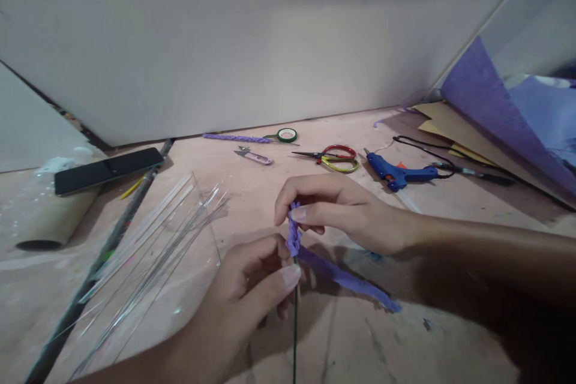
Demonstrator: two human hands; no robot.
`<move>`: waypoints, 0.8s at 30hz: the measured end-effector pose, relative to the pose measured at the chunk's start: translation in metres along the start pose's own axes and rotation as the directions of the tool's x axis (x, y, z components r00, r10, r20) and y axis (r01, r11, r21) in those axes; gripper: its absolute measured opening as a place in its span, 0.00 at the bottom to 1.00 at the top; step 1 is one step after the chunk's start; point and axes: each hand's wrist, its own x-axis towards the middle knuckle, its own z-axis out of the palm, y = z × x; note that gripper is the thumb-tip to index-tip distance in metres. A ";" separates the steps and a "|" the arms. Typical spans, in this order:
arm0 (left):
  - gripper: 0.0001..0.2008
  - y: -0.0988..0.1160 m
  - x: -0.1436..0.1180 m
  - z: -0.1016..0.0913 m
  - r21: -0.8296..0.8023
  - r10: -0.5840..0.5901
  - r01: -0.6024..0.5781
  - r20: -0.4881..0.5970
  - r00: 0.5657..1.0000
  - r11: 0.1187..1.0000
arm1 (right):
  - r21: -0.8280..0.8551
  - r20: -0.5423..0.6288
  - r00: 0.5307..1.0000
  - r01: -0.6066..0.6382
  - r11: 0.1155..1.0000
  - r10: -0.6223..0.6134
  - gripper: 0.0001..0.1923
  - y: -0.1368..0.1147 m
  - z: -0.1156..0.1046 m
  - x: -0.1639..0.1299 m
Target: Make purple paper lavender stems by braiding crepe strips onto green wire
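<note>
My left hand (256, 282) is closed, thumb and fingers pinching a thin dark green stem (295, 324) just under its purple top. Around the upper end of the stem sits a twisted purple paper strip (294, 240), with a loose tail running down to the right. My right hand (342, 210) pinches the top of that purple wrapping between thumb and fingers. Both hands are held above the table near its middle. The fingertips behind the wrapping are partly hidden.
Beyond my hands lie scissors (337, 159), thread snips (254, 156), green tape (287, 135) and a purple-wrapped stem (236, 138). A blue glue gun (400, 173) rests at right. To the left are thin wires (153, 270), a cardboard tube (58, 222) and a phone (108, 171).
</note>
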 end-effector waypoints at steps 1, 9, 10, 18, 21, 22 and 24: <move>0.18 -0.001 -0.001 0.000 0.007 -0.007 0.007 -0.003 1.000 1.000 | -0.027 -0.017 1.000 0.010 1.000 -0.010 0.07 0.000 0.000 0.000; 0.16 0.007 0.000 0.000 0.251 0.166 -0.134 -0.111 0.980 0.959 | 0.215 -0.119 0.976 -0.154 0.965 0.182 0.19 0.011 0.006 -0.005; 0.15 0.009 0.001 0.001 0.300 0.220 -0.173 -0.129 0.967 0.938 | 0.240 -0.106 0.971 -0.184 0.953 0.215 0.18 0.012 0.007 -0.006; 0.11 0.014 0.007 0.001 0.435 0.438 -0.342 -0.139 0.888 0.833 | 0.266 -0.049 0.983 -0.156 0.951 0.175 0.07 0.011 0.016 -0.011; 0.11 0.013 0.007 -0.001 0.433 0.430 -0.337 -0.135 0.893 0.836 | 0.259 -0.082 0.984 -0.131 0.957 0.157 0.07 0.010 0.017 -0.012; 0.11 0.012 0.006 -0.001 0.427 0.420 -0.329 -0.136 0.897 0.842 | 0.254 -0.092 0.983 -0.133 0.958 0.161 0.07 0.009 0.017 -0.013; 0.12 0.012 0.006 -0.002 0.420 0.392 -0.302 -0.144 0.909 0.856 | 0.237 -0.094 0.981 -0.141 0.961 0.167 0.08 0.008 0.016 -0.013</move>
